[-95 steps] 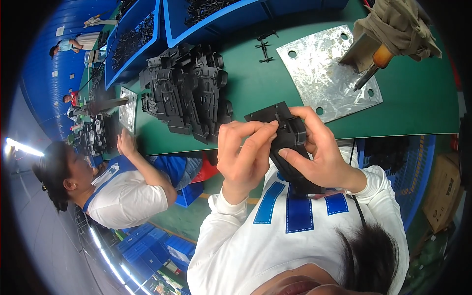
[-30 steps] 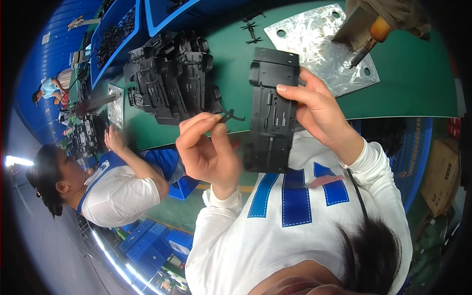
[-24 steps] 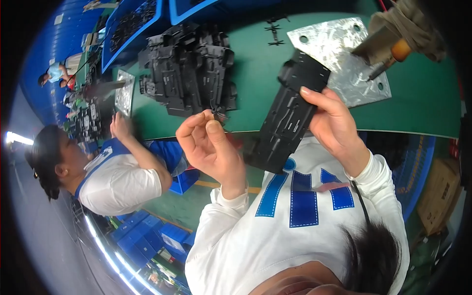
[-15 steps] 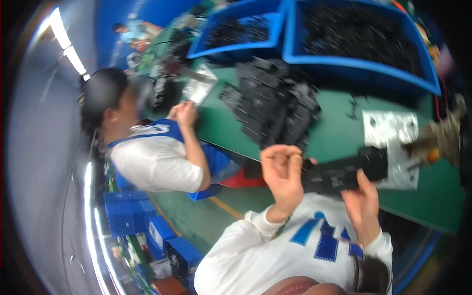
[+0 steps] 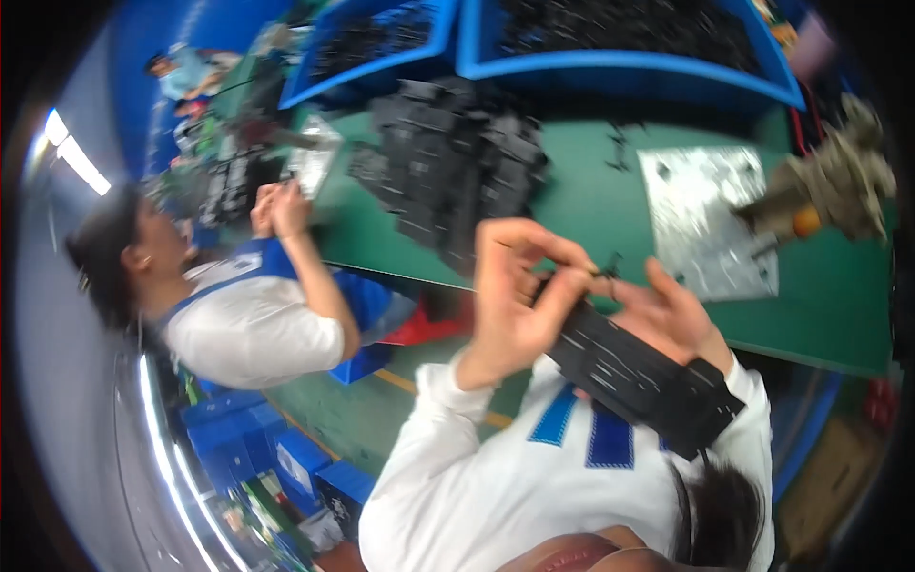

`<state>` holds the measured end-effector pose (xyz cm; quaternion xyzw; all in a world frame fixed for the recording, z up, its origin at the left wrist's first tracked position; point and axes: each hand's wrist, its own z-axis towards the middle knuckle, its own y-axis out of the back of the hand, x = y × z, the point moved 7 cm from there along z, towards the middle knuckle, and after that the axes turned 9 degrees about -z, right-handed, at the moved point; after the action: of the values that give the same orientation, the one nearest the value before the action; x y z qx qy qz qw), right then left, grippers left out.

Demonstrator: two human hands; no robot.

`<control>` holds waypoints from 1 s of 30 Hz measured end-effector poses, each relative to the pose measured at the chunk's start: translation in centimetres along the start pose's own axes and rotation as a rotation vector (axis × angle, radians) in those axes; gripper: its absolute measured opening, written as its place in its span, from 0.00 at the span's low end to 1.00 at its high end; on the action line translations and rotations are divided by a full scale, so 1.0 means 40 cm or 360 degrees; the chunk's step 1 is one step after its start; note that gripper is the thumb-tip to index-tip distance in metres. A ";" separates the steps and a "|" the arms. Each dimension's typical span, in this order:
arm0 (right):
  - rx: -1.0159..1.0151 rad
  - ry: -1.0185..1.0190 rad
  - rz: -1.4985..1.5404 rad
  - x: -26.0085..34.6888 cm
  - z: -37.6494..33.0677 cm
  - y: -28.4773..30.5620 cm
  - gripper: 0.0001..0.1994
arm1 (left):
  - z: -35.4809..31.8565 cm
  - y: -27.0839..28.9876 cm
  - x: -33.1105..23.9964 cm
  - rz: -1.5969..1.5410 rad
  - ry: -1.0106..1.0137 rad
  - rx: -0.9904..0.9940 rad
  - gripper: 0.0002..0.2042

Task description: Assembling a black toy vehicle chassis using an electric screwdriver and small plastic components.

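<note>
A long black plastic part [image 5: 634, 372] lies slanted in front of my chest, its lower end over my right forearm. My right hand [image 5: 672, 319] grips it from behind near its upper end. My left hand [image 5: 515, 291] is closed at that upper end, its fingers pinching a small black clip [image 5: 610, 268] against the part. Both hands are blurred by motion, so the exact seat of the clip cannot be told.
On the green table [image 5: 581, 214] stand a pile of black plastic parts [image 5: 448, 167], a metal plate [image 5: 705, 219] and a tool with an orange handle [image 5: 805, 224]. Blue bins [image 5: 620, 43] of small black pieces line the far edge. A co-worker [image 5: 238, 319] sits at my left.
The view swung left and back. The black part went from upright to slanted low in my right hand. My left hand, holding the small clip apart before, closed onto the part's upper end.
</note>
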<state>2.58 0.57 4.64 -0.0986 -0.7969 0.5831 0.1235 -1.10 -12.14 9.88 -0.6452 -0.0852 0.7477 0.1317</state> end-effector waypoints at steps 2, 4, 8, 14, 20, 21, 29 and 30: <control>0.0008 -0.0061 -0.0542 0.015 -0.038 -0.014 0.33 | -0.002 0.011 0.013 0.0191 -0.0081 0.0027 0.22; 0.0461 -0.0187 -0.0659 0.004 -0.012 -0.007 0.28 | 0.009 0.005 0.035 0.0254 -0.0077 0.0086 0.23; 0.0458 -0.0094 -0.0001 -0.015 0.005 0.072 0.33 | 0.020 0.010 0.023 0.0479 -0.0547 -0.0001 0.25; 0.0293 0.0450 -0.0127 0.069 -0.009 0.091 0.34 | -0.011 -0.005 -0.014 0.0879 -0.1022 -0.0072 0.26; -0.0416 0.0841 -0.0971 0.111 -0.028 0.073 0.34 | -0.009 -0.037 0.008 0.0895 -0.1080 0.0085 0.23; -0.0361 0.0855 -0.1024 0.107 -0.031 0.067 0.39 | -0.008 -0.042 0.009 0.0907 -0.1071 0.0104 0.22; -0.0381 0.1257 -0.1434 0.077 -0.046 0.024 0.47 | -0.029 -0.062 0.009 0.0990 -0.1073 0.0106 0.15; -0.0366 0.1264 -0.1410 0.076 -0.047 0.022 0.47 | -0.031 -0.063 0.007 0.1052 -0.1064 0.0130 0.13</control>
<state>0.30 3.45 4.59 0.0198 -0.7130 0.3050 0.6310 0.29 -9.69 10.17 -0.3559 0.1167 0.9190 -0.1229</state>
